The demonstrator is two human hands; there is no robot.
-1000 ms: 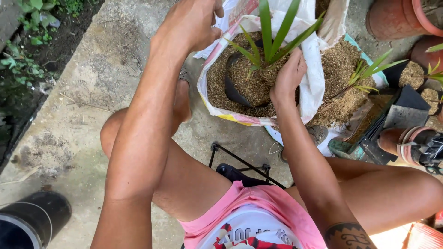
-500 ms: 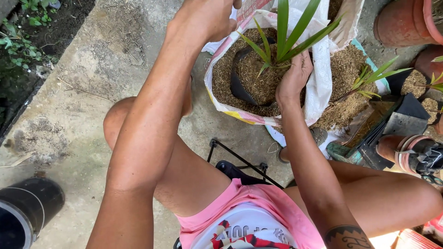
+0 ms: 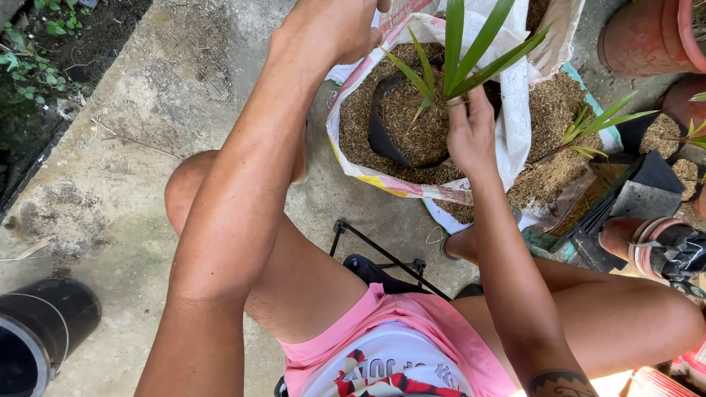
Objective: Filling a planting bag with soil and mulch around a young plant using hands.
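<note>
A white woven sack (image 3: 515,125) stands open on the concrete, full of brown husk (image 3: 357,110). Inside it sits a black grow bag (image 3: 376,136) holding a young plant with long green leaves (image 3: 460,48). My left hand (image 3: 331,29) is closed on the sack's near rim at the top of the view, fingers partly cut off. My right hand (image 3: 472,136) lies flat over the husk in the grow bag, its fingertips at the base of the plant.
More husk and a second seedling (image 3: 588,121) lie right of the sack. Terracotta pots (image 3: 647,37) stand at top right, folded black bags (image 3: 647,180) below them. A black pipe (image 3: 37,331) is at bottom left, weeds (image 3: 33,62) at far left.
My right hand has flattened, its fingers moving from the grow bag's edge up to the plant's base. The left hand stays closed on the sack's rim.
</note>
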